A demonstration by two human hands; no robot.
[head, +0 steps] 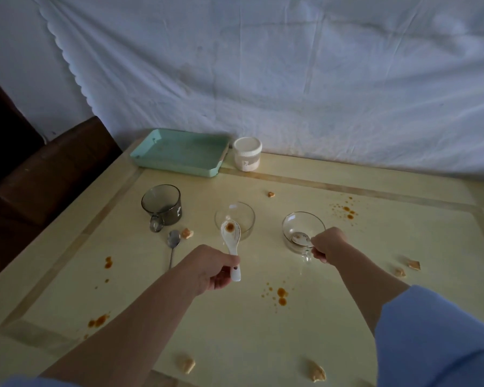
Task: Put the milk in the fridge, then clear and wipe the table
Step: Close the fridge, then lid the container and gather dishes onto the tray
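The left hand (215, 270) curls its fingers round the handle of a white ceramic soup spoon (231, 236), whose scoop (a dab of brown sauce in it) lies over the near rim of a small clear glass bowl (243, 213) at the middle of the cream bench (235, 331). The right hand (329, 244) pinches the handle of a clear glass mug (302, 224) just right of that bowl, with a metal spoon (299, 238) inside it. To the left stands a smoky grey glass mug (162, 203), with a teaspoon (173, 244) lying near it. At the far edge a mint-green tray (179, 152) sits beside a white lidded jar (247, 153). Orange sauce spots (282, 296) and bread crumbs (317, 371) are scattered across the bench.
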